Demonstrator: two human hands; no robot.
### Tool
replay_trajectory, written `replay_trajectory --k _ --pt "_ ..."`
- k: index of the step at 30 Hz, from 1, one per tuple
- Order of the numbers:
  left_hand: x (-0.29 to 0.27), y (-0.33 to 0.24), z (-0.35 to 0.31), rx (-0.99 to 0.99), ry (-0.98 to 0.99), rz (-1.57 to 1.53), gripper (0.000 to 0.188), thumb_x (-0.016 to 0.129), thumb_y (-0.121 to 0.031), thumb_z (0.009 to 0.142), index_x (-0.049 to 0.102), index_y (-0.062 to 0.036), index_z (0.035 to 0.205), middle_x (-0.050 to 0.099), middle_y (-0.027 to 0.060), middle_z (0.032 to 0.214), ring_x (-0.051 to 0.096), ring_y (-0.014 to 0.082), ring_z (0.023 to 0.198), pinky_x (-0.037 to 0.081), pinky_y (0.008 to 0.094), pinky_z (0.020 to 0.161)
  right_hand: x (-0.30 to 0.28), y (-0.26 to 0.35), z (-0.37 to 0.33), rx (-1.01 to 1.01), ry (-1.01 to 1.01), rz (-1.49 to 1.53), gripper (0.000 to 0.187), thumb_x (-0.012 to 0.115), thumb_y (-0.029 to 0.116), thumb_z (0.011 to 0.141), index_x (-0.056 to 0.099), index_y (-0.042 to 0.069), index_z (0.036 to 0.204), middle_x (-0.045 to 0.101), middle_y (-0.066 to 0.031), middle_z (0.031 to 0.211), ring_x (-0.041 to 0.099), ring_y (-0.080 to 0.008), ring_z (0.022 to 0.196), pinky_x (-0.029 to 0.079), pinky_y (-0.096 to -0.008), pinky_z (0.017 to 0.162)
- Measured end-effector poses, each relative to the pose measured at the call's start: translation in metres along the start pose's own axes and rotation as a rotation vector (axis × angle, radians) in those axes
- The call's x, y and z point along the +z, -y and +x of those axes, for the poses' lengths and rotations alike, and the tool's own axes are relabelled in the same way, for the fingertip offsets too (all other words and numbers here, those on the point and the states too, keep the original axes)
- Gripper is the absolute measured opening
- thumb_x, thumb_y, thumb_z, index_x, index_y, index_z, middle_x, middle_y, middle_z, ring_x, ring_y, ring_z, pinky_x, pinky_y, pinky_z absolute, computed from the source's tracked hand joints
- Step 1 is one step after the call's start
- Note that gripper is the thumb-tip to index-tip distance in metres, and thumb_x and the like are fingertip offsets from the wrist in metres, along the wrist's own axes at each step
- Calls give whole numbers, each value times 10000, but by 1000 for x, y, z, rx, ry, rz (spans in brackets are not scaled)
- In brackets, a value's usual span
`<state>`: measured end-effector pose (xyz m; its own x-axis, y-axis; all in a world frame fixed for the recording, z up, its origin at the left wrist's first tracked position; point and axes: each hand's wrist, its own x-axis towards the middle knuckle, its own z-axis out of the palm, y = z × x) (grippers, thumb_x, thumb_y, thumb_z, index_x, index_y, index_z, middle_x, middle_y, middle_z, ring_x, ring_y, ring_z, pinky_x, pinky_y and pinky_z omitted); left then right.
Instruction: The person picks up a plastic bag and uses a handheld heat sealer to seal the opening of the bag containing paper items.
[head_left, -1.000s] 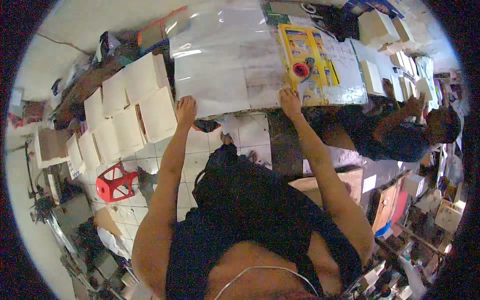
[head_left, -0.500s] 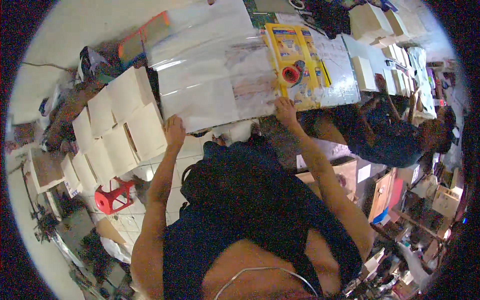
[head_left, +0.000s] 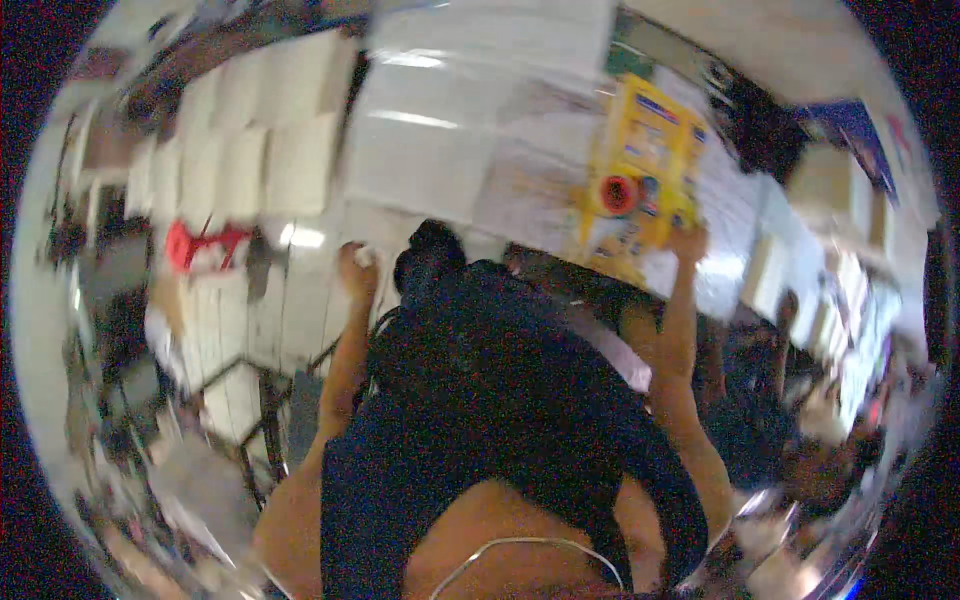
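My left hand (head_left: 358, 275) is just off the table's front edge, fingers curled, with a small white thing (head_left: 364, 257) showing at them; blur hides what it is. Over at the right, my right hand (head_left: 688, 243) reaches onto the table by the lower right corner of a yellow printed sheet (head_left: 655, 130). Its fingers are smeared by motion. On the yellow sheet sits a red ring-shaped roll (head_left: 618, 194) with a dark centre. A glossy clear sheet (head_left: 430, 150) covers the left part of the worktable.
Rows of cream paper stacks (head_left: 260, 130) stand left of the table. A red stool (head_left: 205, 247) is on the tiled floor below them. At the right a co-worker (head_left: 750, 400) sits near more cream stacks (head_left: 765, 275). Dark clutter lies behind the table.
My left hand has left the table edge, and a white bit now shows in it. My right hand has moved right along the table to the yellow sheet. The whole view has turned and blurred.
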<state>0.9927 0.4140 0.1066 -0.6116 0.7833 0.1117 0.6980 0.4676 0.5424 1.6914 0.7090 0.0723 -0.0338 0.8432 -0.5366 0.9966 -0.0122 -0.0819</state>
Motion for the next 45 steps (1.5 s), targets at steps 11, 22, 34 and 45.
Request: replay_trajectory --k 11,22,34,45 --pt "36 -11 -2 -750 24 -915 277 627 -269 831 632 -33 977 650 57 902 604 135 697 462 264 566 -46 132 -67 -152 -628 1390 187 663 201 802 535 66 816 562 -52 712 507 -130 546 400 -268 458" --pt "56 29 102 -915 -75 -847 320 624 -359 802 581 -71 937 531 32 809 475 149 714 375 303 569 9 268 -85 56 -1088 675 493 723 296 768 536 -3 1112 622 -98 912 577 -206 691 481 -331 599" --pt "36 9 31 -802 56 -743 424 658 -263 807 547 4 1118 609 56 915 562 165 826 433 289 657 -22 137 26 189 -756 595 555 702 503 655 650 13 911 652 -225 806 636 -397 757 511 -444 676" --pt "62 -179 27 633 444 -147 472 675 -211 746 510 -53 1159 495 156 1188 446 347 1127 365 459 939 41 216 -47 23 -942 693 317 610 270 836 573 -5 989 608 -74 699 540 -167 520 436 -284 479"
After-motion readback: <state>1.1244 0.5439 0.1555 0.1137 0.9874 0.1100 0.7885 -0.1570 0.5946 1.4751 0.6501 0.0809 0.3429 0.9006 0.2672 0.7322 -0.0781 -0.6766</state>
